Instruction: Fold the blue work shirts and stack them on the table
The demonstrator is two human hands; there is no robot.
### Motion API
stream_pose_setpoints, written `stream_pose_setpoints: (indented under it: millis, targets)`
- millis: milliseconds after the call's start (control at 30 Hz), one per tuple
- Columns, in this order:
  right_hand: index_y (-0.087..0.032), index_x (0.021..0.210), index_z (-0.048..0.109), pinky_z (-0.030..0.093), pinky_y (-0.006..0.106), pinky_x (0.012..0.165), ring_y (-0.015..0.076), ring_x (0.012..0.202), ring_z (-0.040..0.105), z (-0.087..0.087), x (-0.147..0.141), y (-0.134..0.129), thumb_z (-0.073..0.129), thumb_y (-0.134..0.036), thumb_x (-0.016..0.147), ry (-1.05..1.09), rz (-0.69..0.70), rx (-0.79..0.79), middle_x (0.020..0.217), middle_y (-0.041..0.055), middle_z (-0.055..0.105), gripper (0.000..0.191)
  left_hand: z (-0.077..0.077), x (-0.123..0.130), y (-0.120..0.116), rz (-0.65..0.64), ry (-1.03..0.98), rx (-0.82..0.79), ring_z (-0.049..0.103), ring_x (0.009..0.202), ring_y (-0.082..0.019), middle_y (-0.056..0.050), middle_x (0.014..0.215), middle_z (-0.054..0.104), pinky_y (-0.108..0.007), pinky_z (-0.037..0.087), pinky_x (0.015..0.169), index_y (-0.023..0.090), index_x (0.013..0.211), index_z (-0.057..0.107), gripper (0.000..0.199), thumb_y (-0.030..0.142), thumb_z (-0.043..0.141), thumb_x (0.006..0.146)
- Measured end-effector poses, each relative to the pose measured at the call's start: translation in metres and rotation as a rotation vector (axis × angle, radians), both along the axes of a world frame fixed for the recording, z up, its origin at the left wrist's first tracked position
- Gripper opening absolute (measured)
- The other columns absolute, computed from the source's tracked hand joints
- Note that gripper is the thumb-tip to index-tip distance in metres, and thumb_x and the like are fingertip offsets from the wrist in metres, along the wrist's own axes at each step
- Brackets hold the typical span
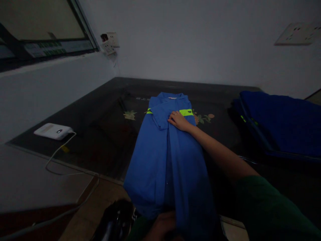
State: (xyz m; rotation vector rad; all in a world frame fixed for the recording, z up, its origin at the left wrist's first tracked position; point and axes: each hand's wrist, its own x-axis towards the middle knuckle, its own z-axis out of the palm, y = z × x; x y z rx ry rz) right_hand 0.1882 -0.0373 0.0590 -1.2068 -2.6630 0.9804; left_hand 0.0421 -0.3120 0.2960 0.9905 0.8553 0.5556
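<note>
Dim, greyish light lay over the room. A plain white wall [190, 43] stood behind a dark, glossy-topped table [100, 117] printed with flowers. To the left, a dark-framed glass window [47, 20] was set into the side wall. A white plastic socket panel [293, 34] was mounted at the right, and a tan floor [82, 214] showed below the table's near edge.

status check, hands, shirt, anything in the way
Right hand on sleeve; left hand at near end of blue shirt, grip unclear. Shirt lies collar away, sleeve folded across. Dark blue stack to the right, apart.
</note>
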Motion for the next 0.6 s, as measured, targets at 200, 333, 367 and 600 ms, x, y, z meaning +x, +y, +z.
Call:
stream_pose_setpoints:
  millis: [200,333,367,600]
  targets:
    - [-0.014,0.091,0.062,0.038,0.035,0.083,0.0228,0.089,0.047,0.003,0.001,0.0,0.042,-0.034,0.097,-0.004,0.025,0.01,0.096,0.0108,0.057,0.029,-0.008,-0.01,-0.007,-0.092,0.041,-0.002,0.068,0.092,-0.019,-0.01,0.098,0.072,-0.027,0.052,0.086,0.019,0.106,0.071,0.046,0.049,0.038,0.096]
    - [-0.014,0.091,0.062,0.038,0.034,0.082,0.0228,0.088,0.047,0.004,0.0,0.0,0.043,-0.034,0.097,-0.014,0.015,0.014,0.096,0.0112,0.057,0.029,-0.023,-0.03,-0.051,-0.011,0.387,0.013,0.067,0.098,-0.022,-0.011,0.104,0.072,-0.029,0.054,0.085,0.02,0.105,0.073,0.04,0.05,0.049,0.09]
    - [-0.014,0.091,0.063,0.038,0.034,0.082,0.0228,0.088,0.047,0.004,0.0,0.0,0.043,-0.034,0.097,-0.02,0.013,0.012,0.097,0.0113,0.057,0.029,-0.026,-0.032,-0.06,0.014,0.472,-0.003,0.068,0.096,-0.022,-0.01,0.102,0.073,-0.029,0.055,0.084,0.021,0.103,0.073,0.04,0.051,0.052,0.088]
    - [-0.014,0.094,0.063,0.037,0.035,0.082,0.0234,0.091,0.046,0.006,0.0,0.0,0.04,-0.037,0.098,-0.058,0.026,0.002,0.099,0.0113,0.057,0.033,-0.044,-0.018,-0.066,0.149,0.597,-0.039,0.064,0.062,-0.016,-0.005,0.065,0.068,-0.022,0.054,0.059,0.02,0.071,0.072,0.049,0.058,0.047,0.088]
